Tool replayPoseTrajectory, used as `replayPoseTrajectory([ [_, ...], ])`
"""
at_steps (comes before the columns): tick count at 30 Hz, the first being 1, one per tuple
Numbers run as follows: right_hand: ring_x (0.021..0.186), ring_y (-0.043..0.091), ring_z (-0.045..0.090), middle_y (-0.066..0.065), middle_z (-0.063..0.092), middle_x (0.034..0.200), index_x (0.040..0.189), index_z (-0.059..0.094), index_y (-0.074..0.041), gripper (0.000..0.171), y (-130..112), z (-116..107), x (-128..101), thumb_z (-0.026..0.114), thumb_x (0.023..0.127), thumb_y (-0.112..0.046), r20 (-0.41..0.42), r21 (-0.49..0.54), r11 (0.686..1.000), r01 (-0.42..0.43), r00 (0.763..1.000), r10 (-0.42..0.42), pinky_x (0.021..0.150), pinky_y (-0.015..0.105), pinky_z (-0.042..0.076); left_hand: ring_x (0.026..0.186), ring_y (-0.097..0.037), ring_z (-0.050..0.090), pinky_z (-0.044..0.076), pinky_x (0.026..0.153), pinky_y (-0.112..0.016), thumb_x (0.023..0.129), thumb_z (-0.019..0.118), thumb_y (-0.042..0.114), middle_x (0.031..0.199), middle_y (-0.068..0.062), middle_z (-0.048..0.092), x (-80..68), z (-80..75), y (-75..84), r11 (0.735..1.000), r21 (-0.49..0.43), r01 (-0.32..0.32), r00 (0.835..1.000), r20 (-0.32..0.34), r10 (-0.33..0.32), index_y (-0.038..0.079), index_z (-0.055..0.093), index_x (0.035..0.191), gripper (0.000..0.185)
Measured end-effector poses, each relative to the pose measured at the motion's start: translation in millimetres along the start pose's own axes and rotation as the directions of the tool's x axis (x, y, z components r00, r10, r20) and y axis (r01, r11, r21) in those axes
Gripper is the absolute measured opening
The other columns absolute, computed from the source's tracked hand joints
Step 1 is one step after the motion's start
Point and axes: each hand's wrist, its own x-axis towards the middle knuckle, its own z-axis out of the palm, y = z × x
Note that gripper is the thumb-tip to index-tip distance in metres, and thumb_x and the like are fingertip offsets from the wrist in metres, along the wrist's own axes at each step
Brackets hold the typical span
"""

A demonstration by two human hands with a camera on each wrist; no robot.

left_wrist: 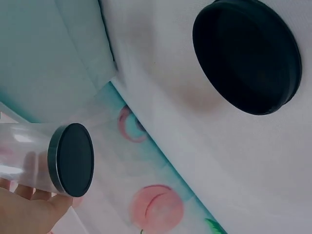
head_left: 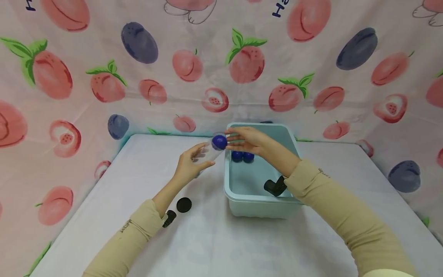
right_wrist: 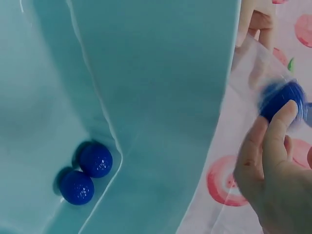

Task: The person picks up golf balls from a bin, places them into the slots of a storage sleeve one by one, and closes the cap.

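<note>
My left hand point(head_left: 188, 165) grips a clear plastic tube point(head_left: 210, 153), its fingers wrapped round the side. A black cap point(left_wrist: 75, 160) closes the tube's lower end in the left wrist view. At the upper end is a blue ball point(head_left: 219, 142), seen partly through the clear wall and blurred in the right wrist view. My right hand point(head_left: 247, 139) reaches over the bin with extended fingers, the fingertips point(right_wrist: 290, 107) touching the ball. Two more blue balls point(right_wrist: 87, 173) lie together inside the light-blue bin point(head_left: 238, 198). A loose round black lid point(head_left: 184, 204) lies on the table.
The bin stands right of centre on a white-covered table point(head_left: 207, 246), its near wall facing me. Behind hangs a fruit-print cloth point(head_left: 214, 34). Small black devices point(head_left: 275, 187) sit beneath both sleeve cuffs, one in front of the bin's interior.
</note>
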Motion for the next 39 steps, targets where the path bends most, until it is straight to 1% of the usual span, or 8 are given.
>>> replayPoseTrajectory([
  [4, 0.091, 0.018, 0.056, 0.014, 0.049, 0.12, 0.139, 0.041, 0.001, 0.045, -2, -4, -2, 0.046, 0.099, -0.019, -0.003, -0.016, 1.0, 0.019, 1.0, -0.019, 0.071, 0.024, 0.057, 0.113, -0.032, 0.059, 0.046, 0.099, -0.05, 0.076, 0.079, 0.013, 0.123, -0.018, 0.063, -0.8, 4.4, -2.2, 1.0, -0.003, -0.009, 1.0, -0.022, 0.009, 0.01, 0.055, 0.13, 0.059],
  [6, 0.09, 0.018, 0.056, 0.015, 0.048, 0.123, 0.139, 0.041, 0.001, 0.045, -2, -6, -2, 0.047, 0.099, -0.019, -0.008, -0.029, 0.999, 0.026, 1.0, -0.026, 0.08, 0.029, 0.057, 0.111, -0.033, 0.06, 0.047, 0.098, -0.05, 0.076, 0.078, 0.012, 0.12, -0.02, 0.063, -2.6, 4.3, -0.4, 1.0, -0.023, -0.01, 0.999, -0.037, 0.009, 0.009, 0.055, 0.129, 0.058],
  [12, 0.108, 0.027, 0.055, 0.021, 0.044, 0.137, 0.139, 0.042, -0.001, 0.045, -5, -13, 0, 0.047, 0.099, -0.02, -0.041, -0.108, 0.993, 0.041, 0.998, -0.045, 0.102, 0.043, 0.045, 0.111, -0.039, 0.058, 0.046, 0.099, -0.05, 0.077, 0.076, 0.005, 0.121, -0.026, 0.06, -5.3, 0.4, 7.9, 0.998, -0.065, 0.009, 0.999, -0.033, -0.011, 0.003, 0.05, 0.131, 0.059],
  [15, 0.112, 0.028, 0.053, 0.02, 0.044, 0.136, 0.14, 0.041, -0.001, 0.047, -5, -15, 2, 0.048, 0.098, -0.021, -0.05, -0.146, 0.988, 0.045, 0.997, -0.053, 0.101, 0.043, 0.046, 0.111, -0.037, 0.059, 0.046, 0.099, -0.048, 0.077, 0.077, 0.008, 0.12, -0.023, 0.062, 0.8, 1.3, -4.7, 0.997, -0.07, -0.02, 0.999, -0.04, 0.017, 0.005, 0.052, 0.13, 0.059],
  [21, 0.12, 0.033, 0.051, 0.021, 0.044, 0.139, 0.14, 0.042, -0.002, 0.046, -5, -19, 8, 0.047, 0.099, -0.02, -0.051, -0.181, 0.983, 0.03, 0.998, -0.04, 0.102, 0.043, 0.045, 0.112, -0.041, 0.058, 0.046, 0.099, -0.05, 0.078, 0.076, 0.01, 0.121, -0.025, 0.061, 2.2, -3.9, -7.9, 0.995, -0.083, -0.057, 0.998, -0.039, 0.054, 0.005, 0.052, 0.131, 0.058],
  [31, 0.132, 0.04, 0.04, 0.026, 0.036, 0.146, 0.143, 0.035, 0.001, 0.046, -3, -41, 11, 0.037, 0.102, -0.021, -0.015, -0.251, 0.968, 0.005, 1.0, -0.01, 0.105, 0.047, 0.041, 0.114, -0.037, 0.058, 0.046, 0.098, -0.05, 0.077, 0.078, 0.012, 0.122, -0.021, 0.062, 4.7, -2.7, -3.0, 0.998, -0.057, -0.011, 1.0, 0.004, 0.011, 0.008, 0.053, 0.131, 0.06],
  [35, 0.128, 0.04, 0.043, 0.028, 0.037, 0.144, 0.142, 0.035, 0.001, 0.046, -1, -47, 15, 0.038, 0.102, -0.021, -0.029, -0.274, 0.962, 0.011, 0.999, -0.02, 0.104, 0.047, 0.043, 0.114, -0.037, 0.058, 0.046, 0.099, -0.049, 0.077, 0.077, 0.01, 0.122, -0.023, 0.062, 3.7, -5.1, -0.9, 0.998, -0.055, -0.031, 1.0, -0.007, 0.031, 0.008, 0.053, 0.132, 0.06],
  [39, 0.124, 0.038, 0.047, 0.027, 0.038, 0.143, 0.142, 0.035, 0.001, 0.047, 5, -52, 20, 0.04, 0.101, -0.021, -0.064, -0.32, 0.946, -0.042, 0.998, 0.023, 0.103, 0.045, 0.044, 0.113, -0.036, 0.059, 0.045, 0.1, -0.048, 0.076, 0.078, 0.01, 0.121, -0.021, 0.063, -1.0, -7.4, -2.4, 0.999, -0.049, -0.018, 1.0, -0.007, 0.018, 0.007, 0.053, 0.133, 0.062],
])
